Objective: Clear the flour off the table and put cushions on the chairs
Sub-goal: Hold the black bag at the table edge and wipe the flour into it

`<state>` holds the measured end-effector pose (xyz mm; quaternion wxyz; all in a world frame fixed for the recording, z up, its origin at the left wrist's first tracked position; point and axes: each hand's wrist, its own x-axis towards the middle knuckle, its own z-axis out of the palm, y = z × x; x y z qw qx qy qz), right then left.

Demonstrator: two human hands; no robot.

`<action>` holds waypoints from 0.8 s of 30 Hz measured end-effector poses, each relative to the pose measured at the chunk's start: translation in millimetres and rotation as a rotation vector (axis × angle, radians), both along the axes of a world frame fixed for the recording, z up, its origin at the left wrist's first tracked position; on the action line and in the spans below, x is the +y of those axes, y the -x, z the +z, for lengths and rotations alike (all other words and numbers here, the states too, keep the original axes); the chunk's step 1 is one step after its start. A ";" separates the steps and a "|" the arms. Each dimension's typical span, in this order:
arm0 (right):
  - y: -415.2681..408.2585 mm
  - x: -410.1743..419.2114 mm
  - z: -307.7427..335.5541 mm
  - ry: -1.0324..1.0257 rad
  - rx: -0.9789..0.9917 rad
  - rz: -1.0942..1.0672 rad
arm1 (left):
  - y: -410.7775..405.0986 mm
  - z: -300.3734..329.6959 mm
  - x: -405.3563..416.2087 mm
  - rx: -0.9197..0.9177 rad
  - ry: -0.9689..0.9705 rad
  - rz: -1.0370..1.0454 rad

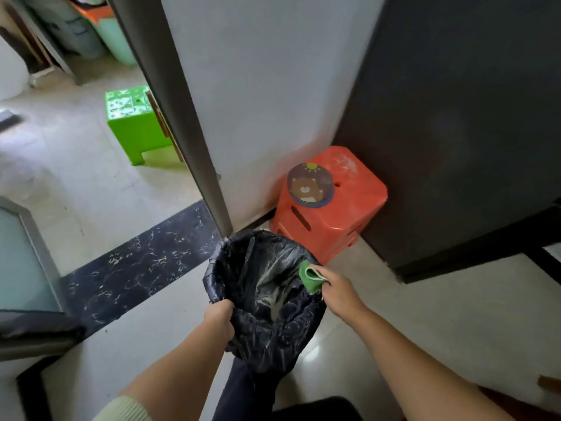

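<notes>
A bin lined with a black plastic bag stands on the floor in front of me, its inside streaked with white flour. My left hand grips the bag's near rim. My right hand pinches a folded green cloth over the bag's right edge. An orange plastic stool stands just behind the bin against the wall, with a round bear-print cushion lying on its seat.
A green plastic stool stands beyond the doorway at the upper left. A grey door frame and white wall rise behind the bin. A dark cabinet fills the right side. A black marble threshold crosses the floor.
</notes>
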<state>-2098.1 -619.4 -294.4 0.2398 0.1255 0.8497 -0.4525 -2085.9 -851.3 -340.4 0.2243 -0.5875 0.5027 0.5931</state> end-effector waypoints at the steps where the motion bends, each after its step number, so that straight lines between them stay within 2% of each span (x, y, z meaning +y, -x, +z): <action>1: 10.7 -2.2 -7.5 0.002 -0.001 -0.004 | 10.9 -8.5 -1.2 -0.004 0.002 0.001; 5: 61.1 -13.9 -50.0 0.033 -0.001 -0.044 | 53.6 -56.4 -4.1 -0.062 -0.021 -0.004; 12: 130.6 -20.1 -148.9 0.077 0.113 -0.078 | 105.0 -190.4 -7.7 -0.095 0.010 0.044; 18: 152.5 -0.2 -225.5 0.077 0.139 0.014 | 125.0 -297.3 0.1 -0.032 -0.004 0.102; 24: 153.5 9.0 -267.1 0.088 0.121 -0.024 | 136.9 -348.9 13.5 -0.007 -0.042 0.257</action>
